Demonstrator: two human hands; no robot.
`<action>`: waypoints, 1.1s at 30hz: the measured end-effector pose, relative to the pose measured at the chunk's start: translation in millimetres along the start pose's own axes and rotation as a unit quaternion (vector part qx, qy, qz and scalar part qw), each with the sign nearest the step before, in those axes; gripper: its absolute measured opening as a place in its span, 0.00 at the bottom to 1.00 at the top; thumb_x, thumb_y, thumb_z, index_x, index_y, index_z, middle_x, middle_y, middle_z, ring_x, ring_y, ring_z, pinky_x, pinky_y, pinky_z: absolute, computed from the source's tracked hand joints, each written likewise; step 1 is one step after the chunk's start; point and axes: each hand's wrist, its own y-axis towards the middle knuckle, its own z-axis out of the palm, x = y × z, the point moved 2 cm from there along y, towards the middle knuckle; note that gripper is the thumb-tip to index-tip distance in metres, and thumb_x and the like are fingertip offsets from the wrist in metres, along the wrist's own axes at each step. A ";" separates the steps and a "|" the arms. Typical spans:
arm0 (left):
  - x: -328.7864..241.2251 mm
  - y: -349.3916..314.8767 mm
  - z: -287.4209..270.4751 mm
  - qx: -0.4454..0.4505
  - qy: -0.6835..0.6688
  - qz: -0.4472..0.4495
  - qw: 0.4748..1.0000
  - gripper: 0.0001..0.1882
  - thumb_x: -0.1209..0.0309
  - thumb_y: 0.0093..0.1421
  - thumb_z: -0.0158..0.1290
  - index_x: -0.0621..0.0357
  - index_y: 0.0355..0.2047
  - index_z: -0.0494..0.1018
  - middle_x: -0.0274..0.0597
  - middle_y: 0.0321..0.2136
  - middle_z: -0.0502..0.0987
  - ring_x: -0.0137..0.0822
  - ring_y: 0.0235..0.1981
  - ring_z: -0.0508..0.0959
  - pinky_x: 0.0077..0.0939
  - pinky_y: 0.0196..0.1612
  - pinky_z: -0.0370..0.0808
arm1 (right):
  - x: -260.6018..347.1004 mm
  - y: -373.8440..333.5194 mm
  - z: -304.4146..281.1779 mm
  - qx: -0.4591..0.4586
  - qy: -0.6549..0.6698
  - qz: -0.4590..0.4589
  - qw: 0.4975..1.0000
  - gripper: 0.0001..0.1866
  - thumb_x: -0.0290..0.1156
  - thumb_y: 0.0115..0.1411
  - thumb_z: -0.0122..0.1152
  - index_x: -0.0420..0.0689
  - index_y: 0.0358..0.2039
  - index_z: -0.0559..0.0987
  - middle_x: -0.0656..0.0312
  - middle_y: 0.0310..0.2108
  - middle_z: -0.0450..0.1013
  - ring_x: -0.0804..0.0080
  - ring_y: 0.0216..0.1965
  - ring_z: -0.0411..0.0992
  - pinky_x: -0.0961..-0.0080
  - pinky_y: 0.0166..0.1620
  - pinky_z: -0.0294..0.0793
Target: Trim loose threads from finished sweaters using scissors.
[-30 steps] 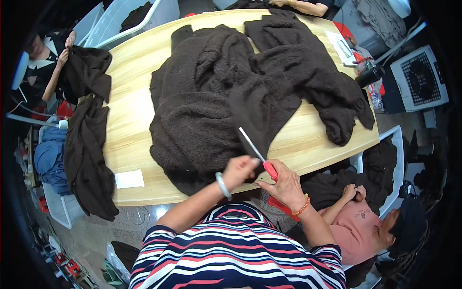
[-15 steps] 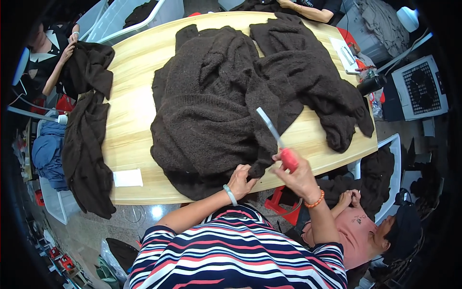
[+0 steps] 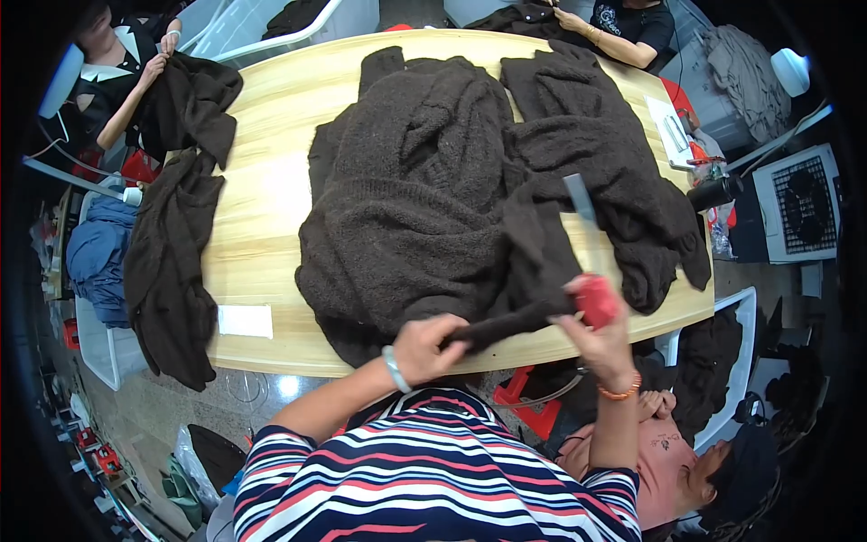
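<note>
From where I stood, the dark brown knitted garment point(image 3: 406, 244) lay heaped at mid-table, on pale wood point(image 3: 262, 217). Left hand point(image 3: 429, 350): fingers closed on one end of a stretched fold point(image 3: 515, 327) near the front edge. Right hand point(image 3: 596, 332): wrapped around a red-handled tool point(image 3: 594, 300), its flat blade point(image 3: 578, 199) pointing away; whether the fingers also pinched the fold, I could not tell.

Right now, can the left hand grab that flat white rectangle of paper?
Probably yes: the white paper lies uncovered on the wooden table, but the left hand would first need to release the dark brown knitted cloth.
</note>
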 end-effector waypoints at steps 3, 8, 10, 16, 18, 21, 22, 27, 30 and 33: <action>-5.1 23.3 -68.7 -0.124 0.266 0.114 0.949 0.13 0.80 0.45 0.56 0.59 0.33 0.75 0.46 0.31 0.78 0.46 0.31 0.78 0.35 0.35 0.73 | 24.4 -5.8 -34.5 -0.073 -0.011 -0.066 0.995 0.19 0.13 0.49 0.62 0.36 0.43 0.74 0.61 0.42 0.71 0.76 0.45 0.71 0.80 0.47 0.72; 19.0 59.3 -173.8 -0.328 0.384 0.031 0.863 0.08 0.82 0.52 0.51 0.57 0.30 0.75 0.43 0.26 0.77 0.45 0.28 0.75 0.37 0.33 0.70 | 40.1 -15.3 -64.2 -0.145 -0.041 -0.135 0.979 0.24 0.11 0.48 0.58 0.39 0.47 0.71 0.61 0.45 0.68 0.73 0.46 0.68 0.74 0.54 0.66; -10.0 68.5 -172.3 -0.283 0.276 0.001 0.919 0.05 0.81 0.55 0.52 0.61 0.32 0.76 0.43 0.26 0.77 0.41 0.25 0.76 0.30 0.30 0.73 | 38.0 -16.0 -68.3 -0.152 -0.069 -0.152 0.974 0.23 0.11 0.48 0.58 0.39 0.47 0.71 0.61 0.45 0.68 0.72 0.47 0.68 0.73 0.55 0.65; -14.4 23.1 -24.6 0.105 -0.029 -0.165 0.980 0.13 0.70 0.56 0.61 0.65 0.38 0.75 0.45 0.29 0.78 0.32 0.27 0.79 0.21 0.29 0.75 | 51.4 -35.3 -59.2 -0.132 -0.093 -0.155 0.975 0.23 0.13 0.44 0.58 0.37 0.44 0.73 0.59 0.44 0.69 0.70 0.47 0.68 0.72 0.54 0.65; 35.3 -19.9 8.6 0.191 -0.252 -0.439 0.841 0.23 0.61 0.58 0.60 0.65 0.47 0.69 0.53 0.38 0.76 0.42 0.36 0.79 0.31 0.38 0.78 | 62.4 -45.5 -66.8 -0.173 -0.088 -0.156 0.969 0.22 0.14 0.42 0.57 0.36 0.42 0.72 0.58 0.43 0.68 0.70 0.46 0.67 0.73 0.54 0.65; 80.6 -79.8 9.4 0.011 -0.627 -0.515 0.584 0.41 0.48 0.60 0.54 0.59 0.64 0.52 0.65 0.58 0.62 0.63 0.57 0.67 0.61 0.57 0.68 | 63.0 -63.3 -89.3 -0.142 -0.072 -0.194 0.968 0.24 0.15 0.44 0.60 0.37 0.45 0.70 0.58 0.44 0.66 0.71 0.46 0.67 0.73 0.52 0.66; 79.3 -78.5 -2.6 0.008 -0.624 -0.441 0.645 0.43 0.45 0.61 0.50 0.55 0.67 0.46 0.62 0.64 0.51 0.66 0.62 0.58 0.69 0.60 0.59 | 59.0 -68.1 -93.1 -0.136 -0.072 -0.188 0.970 0.25 0.16 0.45 0.61 0.37 0.46 0.70 0.58 0.45 0.66 0.71 0.46 0.67 0.73 0.52 0.66; 78.0 -3.1 -74.2 -0.396 -0.475 -0.333 0.712 0.28 0.68 0.61 0.58 0.66 0.57 0.62 0.47 0.53 0.71 0.43 0.52 0.73 0.45 0.56 0.72 | 41.5 -66.8 -79.8 -0.120 -0.063 -0.141 0.981 0.26 0.16 0.48 0.64 0.41 0.49 0.69 0.61 0.46 0.66 0.73 0.48 0.65 0.75 0.55 0.63; 55.5 64.4 -123.0 -0.436 -0.336 -0.104 0.829 0.15 0.78 0.60 0.56 0.67 0.48 0.73 0.42 0.45 0.77 0.34 0.44 0.77 0.27 0.49 0.76 | 31.3 -62.5 -68.7 -0.105 -0.048 -0.130 0.985 0.26 0.15 0.47 0.63 0.40 0.48 0.70 0.61 0.45 0.67 0.72 0.48 0.66 0.75 0.55 0.63; -7.4 136.7 -133.6 -0.299 -0.168 0.029 0.939 0.13 0.71 0.60 0.58 0.69 0.41 0.76 0.41 0.36 0.81 0.30 0.34 0.80 0.23 0.41 0.77 | 28.1 -68.7 -58.6 -0.086 -0.056 -0.093 0.990 0.25 0.14 0.46 0.64 0.40 0.46 0.71 0.62 0.44 0.67 0.72 0.48 0.66 0.75 0.55 0.63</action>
